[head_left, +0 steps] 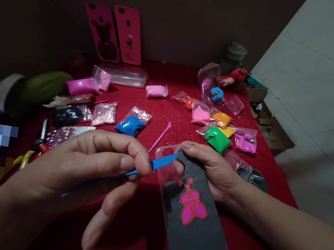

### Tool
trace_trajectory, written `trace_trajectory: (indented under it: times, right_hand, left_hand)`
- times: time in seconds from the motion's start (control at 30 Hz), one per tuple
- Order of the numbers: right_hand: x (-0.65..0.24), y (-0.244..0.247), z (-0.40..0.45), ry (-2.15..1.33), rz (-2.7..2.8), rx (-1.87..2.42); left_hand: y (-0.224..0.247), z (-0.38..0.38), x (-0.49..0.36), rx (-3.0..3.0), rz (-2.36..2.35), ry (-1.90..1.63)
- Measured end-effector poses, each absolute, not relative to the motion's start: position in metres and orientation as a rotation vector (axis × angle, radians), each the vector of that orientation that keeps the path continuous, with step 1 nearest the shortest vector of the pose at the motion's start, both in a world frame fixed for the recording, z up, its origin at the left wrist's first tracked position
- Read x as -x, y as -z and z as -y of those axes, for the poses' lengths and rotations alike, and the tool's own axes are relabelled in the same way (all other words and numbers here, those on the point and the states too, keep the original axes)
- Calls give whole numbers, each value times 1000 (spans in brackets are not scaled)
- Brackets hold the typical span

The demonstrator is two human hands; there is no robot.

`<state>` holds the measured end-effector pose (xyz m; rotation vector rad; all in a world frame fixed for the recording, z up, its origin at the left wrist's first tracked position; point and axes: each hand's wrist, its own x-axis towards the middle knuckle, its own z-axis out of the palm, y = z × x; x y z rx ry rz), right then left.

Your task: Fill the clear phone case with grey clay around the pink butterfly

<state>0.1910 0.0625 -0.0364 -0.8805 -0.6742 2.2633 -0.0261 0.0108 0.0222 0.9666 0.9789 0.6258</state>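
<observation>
Between its thumb and fingers my left hand (96,169) pinches a blue plastic modelling knife (163,161). The blade's tip is at the upper edge of the grey clay on a phone case (199,181), close by the camera opening; I cannot tell whether it touches. My right hand (211,166) grips that case by its upper right edge, with the fingers behind it. Grey clay covers most of the clear case, leaving the upper left strip see-through. A pink butterfly with an orange outline (192,207) sits on the grey clay.
Bags of coloured clay, such as blue (132,123) and green (218,138), lie about the red cloth (163,107). A pink tool (160,136) lies behind the case. Two decorated pink cases (128,36) lean on the wall. Scissors (41,134) and a cardboard box (276,134) flank the table.
</observation>
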Motion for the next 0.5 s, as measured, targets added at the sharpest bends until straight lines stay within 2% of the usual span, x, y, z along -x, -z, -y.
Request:
trace_trajectory:
  times: [0.13, 0.3, 0.5]
  right_hand:
    - [-192, 35, -63, -2267, 657, 872]
    - [-192, 33, -62, -2291, 636, 880]
    - [-191, 34, -60, -2250, 679, 896]
  left_hand:
    - [-20, -13, 26, -719, -833, -653]
    - [-22, -15, 26, -688, -752, -635]
    - [-32, -3, 15, -818, -925, -756]
